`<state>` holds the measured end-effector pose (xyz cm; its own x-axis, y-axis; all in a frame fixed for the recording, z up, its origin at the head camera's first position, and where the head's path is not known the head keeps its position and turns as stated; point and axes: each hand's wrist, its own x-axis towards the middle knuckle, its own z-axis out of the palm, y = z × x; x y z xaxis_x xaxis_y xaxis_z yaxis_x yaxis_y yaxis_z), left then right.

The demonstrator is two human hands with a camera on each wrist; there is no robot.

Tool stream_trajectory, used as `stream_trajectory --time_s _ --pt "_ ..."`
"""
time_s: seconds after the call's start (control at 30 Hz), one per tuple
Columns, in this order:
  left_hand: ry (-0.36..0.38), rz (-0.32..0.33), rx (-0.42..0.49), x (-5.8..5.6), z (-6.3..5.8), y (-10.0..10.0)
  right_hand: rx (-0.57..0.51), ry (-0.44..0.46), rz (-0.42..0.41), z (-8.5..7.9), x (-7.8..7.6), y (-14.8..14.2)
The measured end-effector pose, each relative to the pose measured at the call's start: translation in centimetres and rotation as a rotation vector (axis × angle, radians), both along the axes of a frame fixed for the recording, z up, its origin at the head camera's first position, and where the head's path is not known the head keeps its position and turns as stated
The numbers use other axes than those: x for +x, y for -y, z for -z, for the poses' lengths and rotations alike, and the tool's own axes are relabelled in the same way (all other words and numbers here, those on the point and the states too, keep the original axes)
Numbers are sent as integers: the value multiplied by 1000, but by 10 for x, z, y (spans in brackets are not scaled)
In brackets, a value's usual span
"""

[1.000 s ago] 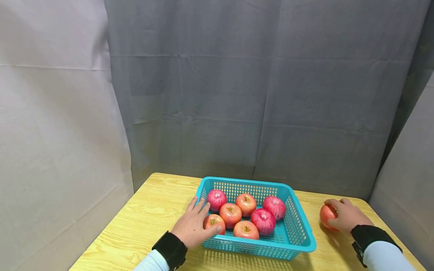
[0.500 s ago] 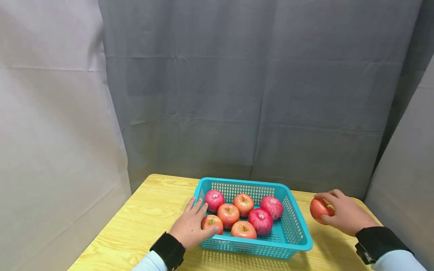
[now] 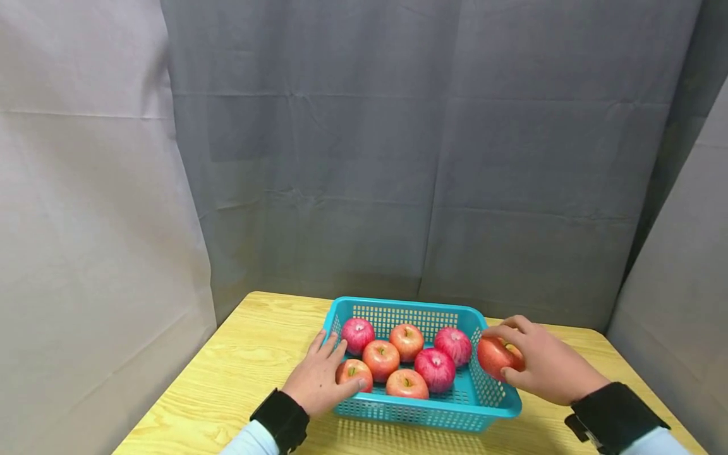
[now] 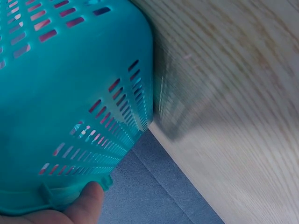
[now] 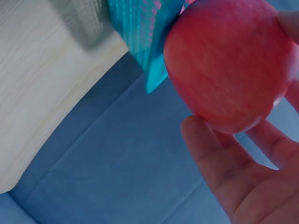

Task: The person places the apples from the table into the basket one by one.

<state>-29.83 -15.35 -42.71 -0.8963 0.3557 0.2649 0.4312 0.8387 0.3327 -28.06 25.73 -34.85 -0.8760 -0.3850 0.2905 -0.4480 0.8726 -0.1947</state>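
Note:
My right hand holds a red apple between thumb and fingers, at the right rim of a turquoise plastic basket. In the right wrist view the apple is held off the table, with fingertips against its underside. My left hand lies at the basket's near left corner, its fingers spread and fairly straight. One fingertip touches the rim in the left wrist view. Inside the basket are several orange-red apples and three deep pink, streaked round fruits.
The basket stands on a yellow wood-grain table. A grey cloth hangs behind the table's far edge. Pale cloth hangs on the left, and more on the right.
My right hand has lifted the apple from the table's right side and carried it left to the basket's right rim. My left hand has stayed at the basket's corner.

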Motion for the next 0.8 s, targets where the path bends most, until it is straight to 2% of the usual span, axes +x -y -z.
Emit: stream_trajectory --time_s 0.23,0.5,0.6,0.8 --pt "-3 1 -16 1 -2 0 62 67 -46 2 2 24" --pt "8 0 -13 0 -2 0 145 123 -162 21 -7 41" --pt "18 3 -6 0 -1 0 149 154 -175 24 -10 43" --pt "22 5 -2 -1 1 0 132 271 -160 27 -21 47"
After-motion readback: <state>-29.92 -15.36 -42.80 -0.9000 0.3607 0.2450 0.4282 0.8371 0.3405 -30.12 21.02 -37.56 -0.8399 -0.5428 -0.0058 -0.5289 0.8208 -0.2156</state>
